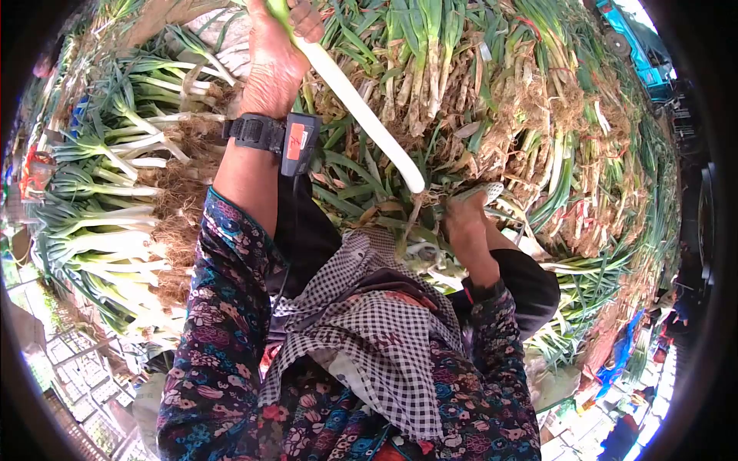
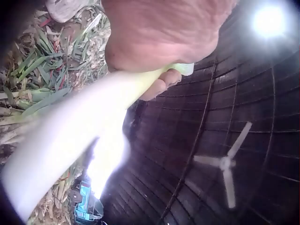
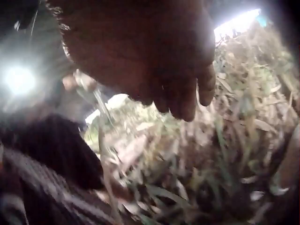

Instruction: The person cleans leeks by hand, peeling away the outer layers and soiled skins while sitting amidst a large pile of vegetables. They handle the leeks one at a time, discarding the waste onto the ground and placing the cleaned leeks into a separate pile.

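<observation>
My left hand point(image 1: 270, 50) grips a leek point(image 1: 361, 115) by its upper green part, near the top of the head view. The long white shank slants down to the right, with its root end above my lap; a thin brown strip point(image 1: 412, 219) hangs below that end. In the left wrist view the leek point(image 2: 61, 136) runs out large from under the hand. My right hand point(image 1: 467, 227) is beside the root end, apart from the shank. Its fingers point(image 3: 183, 105) hang loosely over the litter in the right wrist view, with nothing visible between them.
Leeks with brown roots point(image 1: 131, 215) lie in a row at left. More leeks point(image 1: 430, 61) are piled ahead and to the right, over dry leaves point(image 1: 469, 138). A checked cloth point(image 1: 369, 323) covers the lap. A blue vehicle point(image 1: 634, 46) stands at the far right.
</observation>
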`<move>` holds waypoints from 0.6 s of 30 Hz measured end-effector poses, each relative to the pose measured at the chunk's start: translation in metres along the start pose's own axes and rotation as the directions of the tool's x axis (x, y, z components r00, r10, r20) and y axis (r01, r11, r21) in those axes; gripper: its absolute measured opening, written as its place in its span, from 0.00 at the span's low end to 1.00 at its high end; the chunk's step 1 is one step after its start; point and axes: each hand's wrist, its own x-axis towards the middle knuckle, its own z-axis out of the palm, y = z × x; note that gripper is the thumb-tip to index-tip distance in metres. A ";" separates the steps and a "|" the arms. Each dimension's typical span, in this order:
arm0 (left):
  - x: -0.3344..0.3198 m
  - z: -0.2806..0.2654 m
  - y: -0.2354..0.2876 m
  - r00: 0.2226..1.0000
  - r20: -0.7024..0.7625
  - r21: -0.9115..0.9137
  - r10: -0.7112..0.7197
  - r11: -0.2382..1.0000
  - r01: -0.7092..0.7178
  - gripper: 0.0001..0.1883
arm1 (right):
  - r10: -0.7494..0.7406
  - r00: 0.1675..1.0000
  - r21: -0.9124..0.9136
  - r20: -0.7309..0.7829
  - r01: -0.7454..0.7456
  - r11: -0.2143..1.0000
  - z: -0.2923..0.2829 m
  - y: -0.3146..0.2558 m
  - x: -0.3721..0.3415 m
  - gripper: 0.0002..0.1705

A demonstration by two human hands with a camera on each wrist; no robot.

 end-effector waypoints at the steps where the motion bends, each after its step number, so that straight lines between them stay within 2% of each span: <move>1: -0.002 0.000 -0.002 1.000 0.000 -0.007 0.003 1.000 -0.003 0.32 | 0.070 0.977 0.207 -0.203 -0.027 0.978 -0.017 -0.020 0.020 0.11; 2: -0.005 0.004 -0.006 0.997 -0.083 0.004 0.006 1.000 -0.005 0.31 | 0.069 0.976 0.202 -0.207 -0.026 0.979 -0.035 -0.043 0.034 0.11; 4: -0.008 0.014 -0.010 0.953 -0.301 0.052 0.034 0.998 -0.019 0.30 | -0.110 0.942 0.375 -0.318 0.232 0.897 -0.056 -0.088 0.063 0.13; 5: -0.008 0.007 -0.010 0.959 -0.284 0.027 0.016 1.000 -0.008 0.30 | -0.055 0.973 0.484 -0.225 0.161 0.860 -0.048 -0.096 0.065 0.12; 7: -0.009 0.006 -0.006 0.954 -0.299 -0.028 -0.028 0.999 0.020 0.31 | 0.052 0.997 0.613 0.058 -0.077 0.787 -0.027 -0.094 0.058 0.11; 9: -0.017 0.009 0.000 0.950 -0.294 -0.056 -0.101 0.994 0.089 0.33 | 0.022 0.998 0.649 0.061 -0.056 0.758 -0.015 -0.101 0.035 0.09; 10: -0.014 0.004 -0.001 0.965 -0.246 -0.062 -0.092 0.995 0.079 0.36 | 0.029 0.985 0.646 0.170 -0.133 0.752 -0.016 -0.106 0.024 0.09; 11: -0.010 -0.005 0.000 0.982 -0.151 -0.128 -0.116 0.987 0.097 0.36 | 0.050 0.960 0.631 0.276 -0.220 0.744 -0.017 -0.109 0.007 0.09; 13: -0.013 -0.009 -0.005 0.983 -0.122 -0.079 -0.137 0.989 0.128 0.36 | -0.130 0.982 0.572 0.135 0.030 0.820 -0.001 -0.092 -0.029 0.09; 15: -0.016 -0.004 -0.001 0.980 -0.124 -0.082 -0.154 0.986 0.144 0.35 | -0.172 0.927 0.264 0.333 0.084 0.961 -0.004 -0.069 -0.063 0.12; 17: -0.007 -0.005 0.014 0.963 -0.268 0.004 0.004 1.000 -0.003 0.35 | -0.067 0.800 0.046 0.596 0.049 0.998 -0.026 -0.047 -0.100 0.14; 18: -0.007 -0.007 0.019 0.981 -0.193 -0.014 0.033 0.999 -0.037 0.32 | -0.078 0.805 0.035 0.589 0.071 0.997 -0.033 -0.033 -0.096 0.14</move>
